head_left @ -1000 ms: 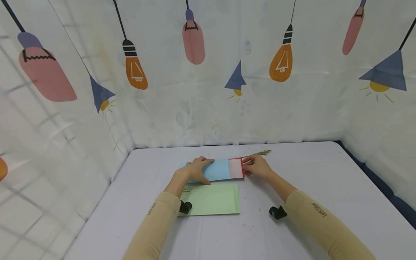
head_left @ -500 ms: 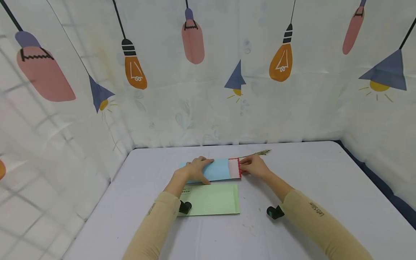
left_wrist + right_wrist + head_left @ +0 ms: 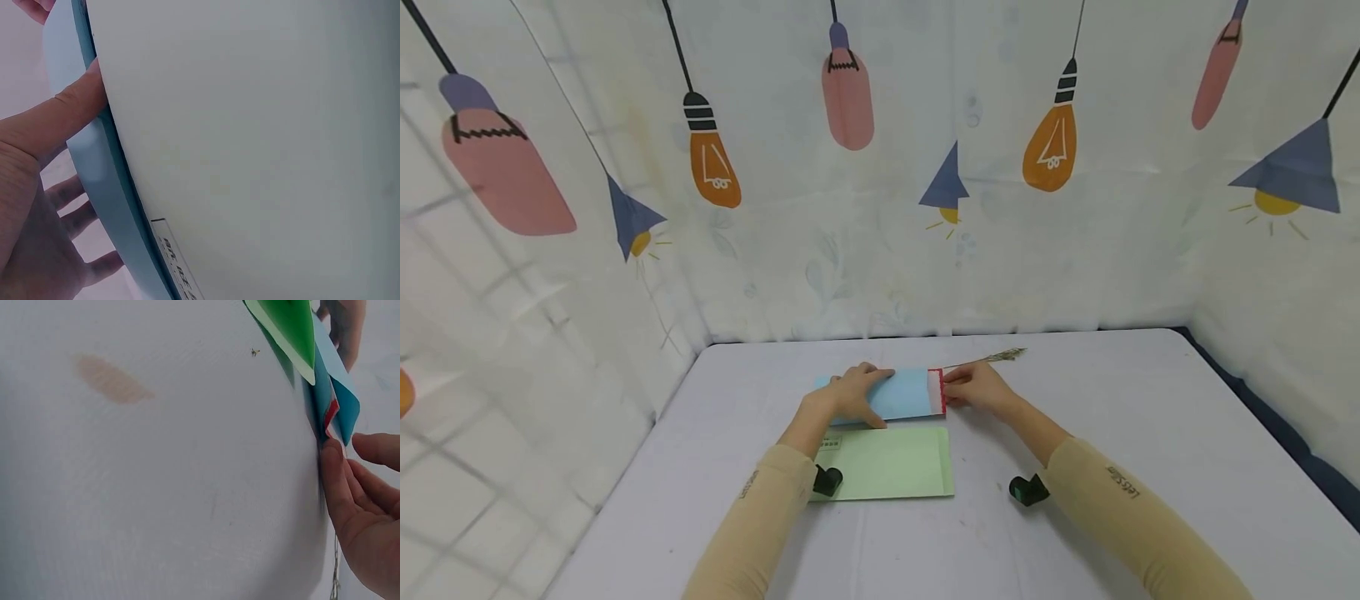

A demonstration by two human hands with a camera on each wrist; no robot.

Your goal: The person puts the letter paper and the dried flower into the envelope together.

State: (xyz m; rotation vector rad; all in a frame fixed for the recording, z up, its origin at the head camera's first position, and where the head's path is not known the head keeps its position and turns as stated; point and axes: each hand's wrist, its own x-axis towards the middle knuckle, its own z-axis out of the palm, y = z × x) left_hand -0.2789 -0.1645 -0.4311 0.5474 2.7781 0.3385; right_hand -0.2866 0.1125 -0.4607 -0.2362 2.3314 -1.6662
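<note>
My left hand spans a light blue envelope, gripping it with the thumb at its near edge and fingers at its far edge. The thumb on that edge shows in the left wrist view, beside the blue envelope. Out of the envelope's right end sticks a pale pink card with a red border, its left part hidden inside. My right hand pinches the card's right end. In the right wrist view, the card's red edge sits in the gaping blue mouth.
A pale green envelope with a small printed label lies just in front of the blue one. Behind my right hand is a dried grass sprig. A patterned curtain stands at the back of the white table.
My right hand has moved left, and the pink card has slid deeper into the blue envelope, leaving a narrower strip outside. My left hand stays in place.
</note>
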